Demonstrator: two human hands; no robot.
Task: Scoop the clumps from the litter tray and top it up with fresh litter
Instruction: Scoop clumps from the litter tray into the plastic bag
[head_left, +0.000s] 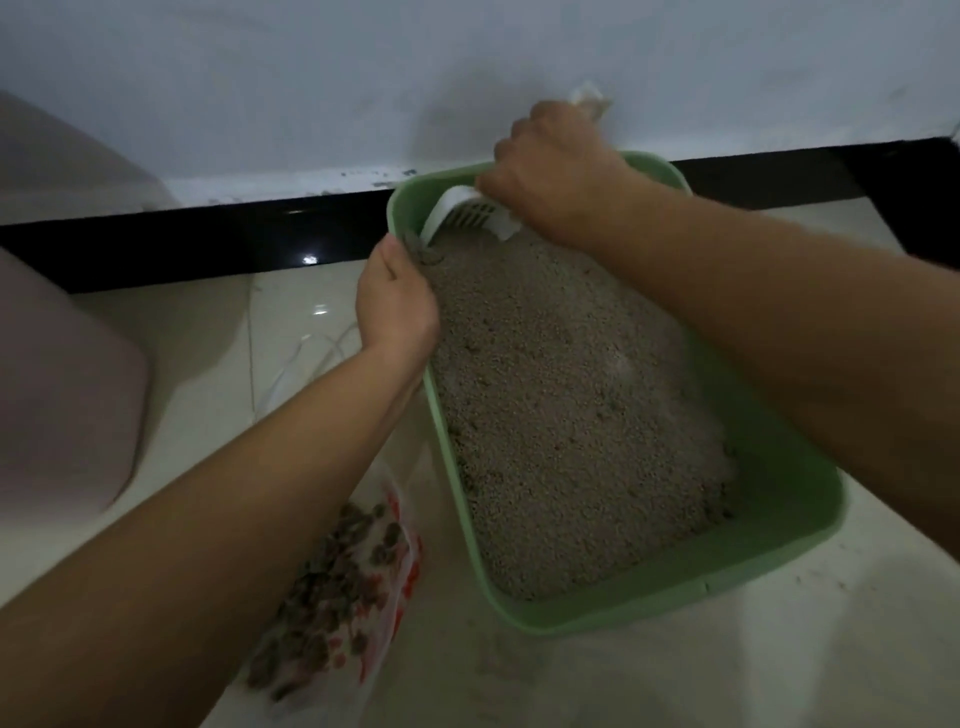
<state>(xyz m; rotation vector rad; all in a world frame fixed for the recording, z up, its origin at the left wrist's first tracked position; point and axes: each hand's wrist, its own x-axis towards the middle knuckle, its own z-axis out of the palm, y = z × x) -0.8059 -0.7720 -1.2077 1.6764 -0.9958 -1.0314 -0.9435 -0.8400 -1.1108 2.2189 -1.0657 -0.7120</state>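
Head view: the right hand (550, 171) grips a white scoop (467, 208) at the far end of the green litter tray (779, 525), whose long axis runs away from the person. The scoop's mouth points left toward what looks like a dark clump (423, 250), just beside the left hand (397, 301), which grips the tray's rim.

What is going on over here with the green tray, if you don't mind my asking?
A person is cleaning a green litter tray on the floor. Their right hand holds a white scoop, its slotted end at the litter in the tray's far left corner. The left hand grips the tray's left rim. A plastic bag holding dark clumps lies beside the tray.
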